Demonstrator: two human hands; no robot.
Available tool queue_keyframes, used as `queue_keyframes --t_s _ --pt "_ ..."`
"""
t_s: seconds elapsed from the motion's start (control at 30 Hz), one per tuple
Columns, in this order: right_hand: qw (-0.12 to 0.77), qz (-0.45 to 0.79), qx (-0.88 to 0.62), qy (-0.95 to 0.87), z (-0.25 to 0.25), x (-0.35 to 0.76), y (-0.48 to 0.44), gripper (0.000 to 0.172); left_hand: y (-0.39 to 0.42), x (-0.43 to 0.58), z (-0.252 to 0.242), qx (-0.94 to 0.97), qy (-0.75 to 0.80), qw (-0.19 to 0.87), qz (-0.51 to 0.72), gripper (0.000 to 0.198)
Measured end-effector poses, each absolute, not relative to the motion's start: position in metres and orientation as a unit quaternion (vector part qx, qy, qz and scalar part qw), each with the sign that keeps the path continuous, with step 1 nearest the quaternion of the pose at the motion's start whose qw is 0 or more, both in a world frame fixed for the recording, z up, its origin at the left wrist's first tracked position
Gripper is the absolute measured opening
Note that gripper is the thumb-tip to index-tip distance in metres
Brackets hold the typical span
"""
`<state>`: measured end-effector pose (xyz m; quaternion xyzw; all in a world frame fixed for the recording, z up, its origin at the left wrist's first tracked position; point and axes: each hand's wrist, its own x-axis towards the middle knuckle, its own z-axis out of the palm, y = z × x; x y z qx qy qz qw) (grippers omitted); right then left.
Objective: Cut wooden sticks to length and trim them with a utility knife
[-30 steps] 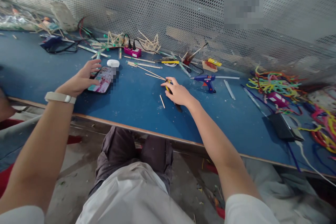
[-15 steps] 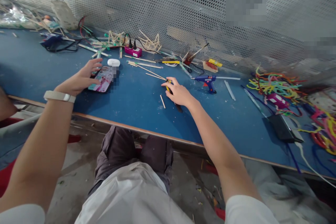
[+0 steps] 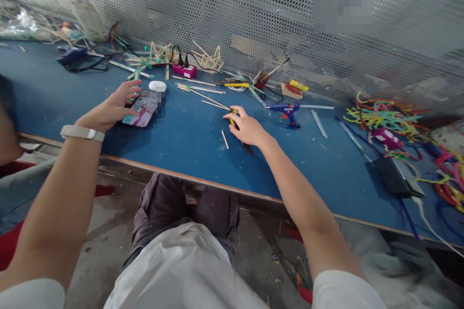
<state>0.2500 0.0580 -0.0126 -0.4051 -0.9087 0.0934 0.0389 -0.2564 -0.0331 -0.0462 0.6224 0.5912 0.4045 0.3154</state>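
Note:
My left hand (image 3: 111, 106) is open, its thumb on the lit screen of a phone (image 3: 145, 107) lying on the blue table. The other fingers stretch past the phone's left edge. A white earbud case (image 3: 157, 86) sits just beyond the phone. My right hand (image 3: 247, 128) rests on the table with its fingers curled round a yellow-and-black tool (image 3: 232, 117). Most of that tool is hidden under the palm, and its kind cannot be made out. Thin wooden sticks (image 3: 213, 104) lie by the fingertips, and a short stick (image 3: 225, 139) lies to their left.
A blue glue gun (image 3: 289, 113) lies right of my right hand, near a clear glue stick (image 3: 319, 124). Along the mesh wall are a purple power socket (image 3: 184, 70), a yellow cutter (image 3: 236, 85) and stick frames (image 3: 210, 60). Colourful pipe cleaners (image 3: 384, 113) and a black box (image 3: 391, 177) are at right.
The view has shifted very slightly. Both hands stay in the same places, with the left thumb on the phone and the right hand round the tool.

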Motion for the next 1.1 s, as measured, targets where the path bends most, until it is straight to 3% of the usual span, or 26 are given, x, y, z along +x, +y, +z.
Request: queue_keyframes --t_s 0.4,0.83,1.1 --pt "0.04 0.091 -0.409 -0.907 -0.014 0.251 0.059 0.053 -0.035 -0.252 -0.044 0.619 0.595 0.312 0.406 0.117" --pt "0.034 0.098 -0.41 -0.906 -0.011 0.249 0.058 0.054 -0.038 -0.231 -0.04 0.59 0.662 0.264 0.38 0.08" --pt "0.028 0.097 -0.417 -0.903 -0.009 0.248 0.056 0.054 -0.031 -0.228 -0.04 0.586 0.696 0.242 0.337 0.097"
